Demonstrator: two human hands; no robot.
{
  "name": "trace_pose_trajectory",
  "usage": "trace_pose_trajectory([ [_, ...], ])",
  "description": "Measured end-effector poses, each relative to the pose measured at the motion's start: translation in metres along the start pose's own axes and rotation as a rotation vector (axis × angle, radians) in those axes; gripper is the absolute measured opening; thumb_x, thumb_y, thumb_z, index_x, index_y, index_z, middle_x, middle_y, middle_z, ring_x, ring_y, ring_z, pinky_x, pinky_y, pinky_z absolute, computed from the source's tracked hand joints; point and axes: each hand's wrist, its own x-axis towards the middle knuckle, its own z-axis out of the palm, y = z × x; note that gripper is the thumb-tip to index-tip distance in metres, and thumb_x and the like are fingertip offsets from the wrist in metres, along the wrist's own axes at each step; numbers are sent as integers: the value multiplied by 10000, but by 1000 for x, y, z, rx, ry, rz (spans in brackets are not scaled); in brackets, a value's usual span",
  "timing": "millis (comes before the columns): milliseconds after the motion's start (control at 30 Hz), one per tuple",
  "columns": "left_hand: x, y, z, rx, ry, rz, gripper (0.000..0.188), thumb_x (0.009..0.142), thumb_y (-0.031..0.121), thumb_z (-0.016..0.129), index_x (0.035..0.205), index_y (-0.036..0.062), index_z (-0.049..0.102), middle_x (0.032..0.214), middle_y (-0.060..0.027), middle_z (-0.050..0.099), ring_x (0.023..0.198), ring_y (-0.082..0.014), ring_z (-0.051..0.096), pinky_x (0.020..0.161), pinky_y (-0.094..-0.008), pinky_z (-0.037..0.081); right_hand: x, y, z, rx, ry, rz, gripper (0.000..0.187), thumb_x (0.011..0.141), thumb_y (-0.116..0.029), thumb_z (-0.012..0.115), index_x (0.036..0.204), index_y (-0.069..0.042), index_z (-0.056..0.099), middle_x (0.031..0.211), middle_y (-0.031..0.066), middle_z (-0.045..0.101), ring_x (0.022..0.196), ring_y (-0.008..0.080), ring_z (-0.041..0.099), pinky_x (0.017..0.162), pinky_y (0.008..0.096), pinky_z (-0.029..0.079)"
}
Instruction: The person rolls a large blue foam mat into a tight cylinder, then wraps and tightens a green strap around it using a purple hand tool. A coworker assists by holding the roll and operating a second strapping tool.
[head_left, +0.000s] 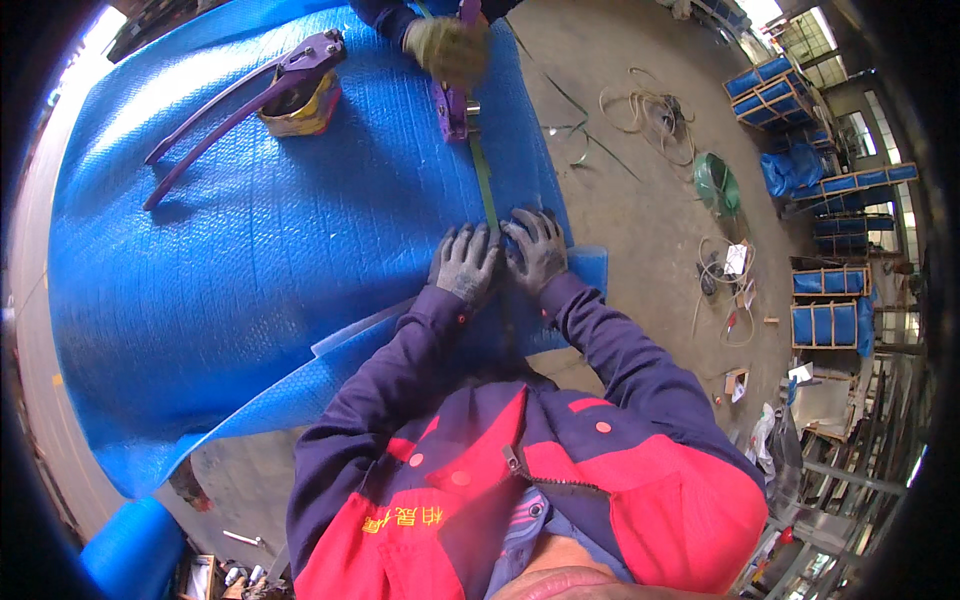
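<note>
Both my hands wear grey gloves and lie flat on blue bubble wrap covering a large load. My left hand rests left of a green strap, fingers stretched out toward the far side. Just right of the strap, my right hand presses down with its fingers spread. Farther along the strap sits a purple strapping tool, and a co-worker's gloved hand is at it. A purple long-handled strapping tool leans over a small yellow-and-red container at the far left.
A coil of green strapping and tangled hoses lie on the concrete floor to the right. Blue-wrapped crates and metal racks line the right side. At the lower left stands a blue roll.
</note>
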Motion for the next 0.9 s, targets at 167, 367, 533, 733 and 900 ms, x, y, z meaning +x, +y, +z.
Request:
trace_pose_trajectory([
  [167, -1, -1, 7, 27, 8, -13, 648, 842, 384, 729, 1393, 78, 578, 1514, -203, 492, 1393, -413, 456, 1189, -595, 309, -1, 3, 5, -18, 0, 0, 550, 824, -265, 680, 1356, -147, 603, 1436, 150, 540, 1343, 384, 480, 1154, 552, 344],
  [367, 0, 0, 5, 18, 11, -8, 699, 853, 371, 708, 1446, 48, 529, 1510, -213, 491, 1396, -429, 447, 1184, -607, 310, -2, 7, 9, -21, 10, 7, 493, 866, -354, 670, 1328, -190, 615, 1448, 95, 524, 1332, 367, 470, 1106, 550, 368],
  [533, 2, 2, -3, 7, -6, -7, 694, 847, 358, 711, 1436, 38, 535, 1497, -208, 504, 1384, -421, 460, 1181, -595, 322, -2, 6, 8, -12, 13, 7, 474, 875, -351, 667, 1317, -185, 624, 1443, 102, 526, 1323, 366, 477, 1102, 544, 374],
  [733, 1, 3, -3, 16, 12, -1, 691, 828, 358, 719, 1418, 39, 552, 1465, -210, 530, 1367, -419, 480, 1176, -589, 336, -2, 1, 2, -8, 15, 10, 473, 862, -320, 672, 1308, -169, 630, 1433, 117, 534, 1321, 374, 481, 1123, 544, 364],
  [900, 1, 0, 3, 38, -6, 2, 667, 837, 387, 724, 1404, 69, 576, 1517, -191, 494, 1401, -411, 444, 1189, -593, 308, -1, 3, 3, 14, 24, 20, 477, 853, -350, 688, 1294, -174, 638, 1432, 108, 531, 1323, 373, 476, 1119, 535, 368],
])
